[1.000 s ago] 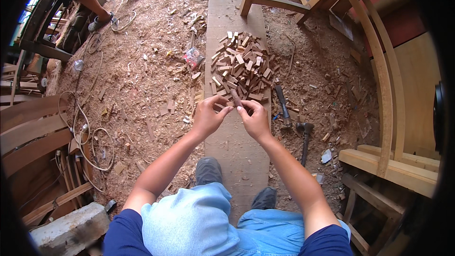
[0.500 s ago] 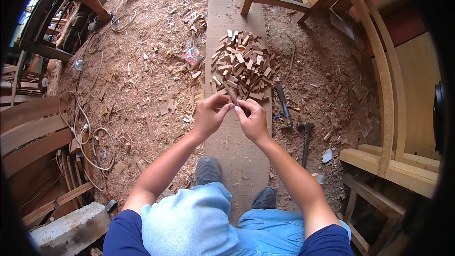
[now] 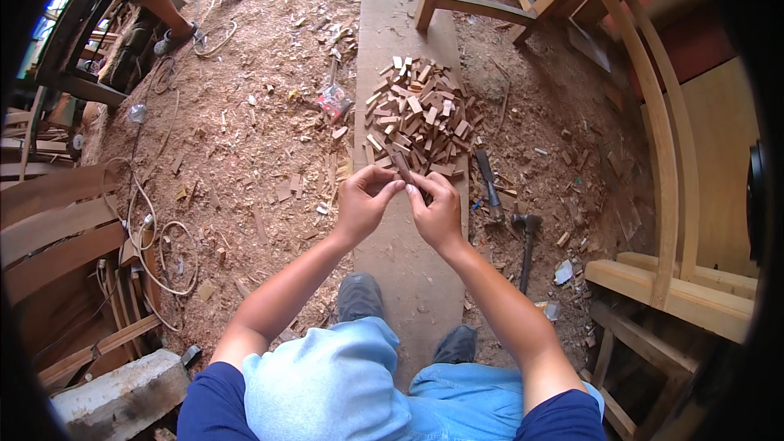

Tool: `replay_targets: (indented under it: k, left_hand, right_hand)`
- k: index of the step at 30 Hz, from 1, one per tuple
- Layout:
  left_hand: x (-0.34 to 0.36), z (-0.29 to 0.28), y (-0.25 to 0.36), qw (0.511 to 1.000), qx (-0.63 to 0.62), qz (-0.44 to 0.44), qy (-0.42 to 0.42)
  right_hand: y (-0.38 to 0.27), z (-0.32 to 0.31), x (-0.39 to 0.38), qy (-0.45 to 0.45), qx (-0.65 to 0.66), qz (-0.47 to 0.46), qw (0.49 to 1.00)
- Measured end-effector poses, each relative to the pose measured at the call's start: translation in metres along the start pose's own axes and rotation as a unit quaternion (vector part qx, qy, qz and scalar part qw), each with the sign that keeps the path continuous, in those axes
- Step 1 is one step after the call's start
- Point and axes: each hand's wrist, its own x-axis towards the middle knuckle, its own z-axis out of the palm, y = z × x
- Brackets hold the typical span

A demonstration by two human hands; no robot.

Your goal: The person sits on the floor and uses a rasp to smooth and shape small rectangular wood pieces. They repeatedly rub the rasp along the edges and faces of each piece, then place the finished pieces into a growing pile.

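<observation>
My left hand [image 3: 362,202] and my right hand [image 3: 435,211] meet in front of me, fingertips nearly touching. Between them they pinch a dark brown strip of wood [image 3: 402,166], which points away from me; its near end is hidden by the fingers. Just beyond lies a heap of small wooden blocks [image 3: 420,106], brown with some paler faces, piled on a long flat board [image 3: 392,257]. To the right of the board, a chisel-like tool [image 3: 488,182] with a dark handle and a hammer [image 3: 527,245] rest on the ground.
Wood shavings [image 3: 245,131] cover the ground. A wooden chair frame [image 3: 482,4] stands over the board's far end, with more pale wooden frames [image 3: 670,286] on the right. A looped cable [image 3: 175,286] and a concrete block [image 3: 122,392] lie left. Another person's legs [image 3: 167,12] show far left.
Both hands keep their pinch on the wood strip, which has tilted slightly. The view has shifted a little, and the other person's feet remain in place.
</observation>
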Motion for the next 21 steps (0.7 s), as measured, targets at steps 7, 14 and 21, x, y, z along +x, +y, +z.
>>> replay_targets:
  k: [7,14,21]
  left_hand:
    - [0.003,-0.005,0.017,1.000,0.011,0.019,-0.011]
    - [0.006,-0.013,0.024,0.978,0.110,0.154,-0.092]
    - [0.005,-0.008,0.022,0.973,0.099,0.178,-0.104]
  right_hand:
    - [0.015,-0.007,0.010,0.033,0.046,0.046,0.997]
    - [0.047,-0.010,0.013,-0.086,0.114,0.204,0.968]
    - [0.037,-0.005,0.008,-0.085,0.140,0.182,0.970]
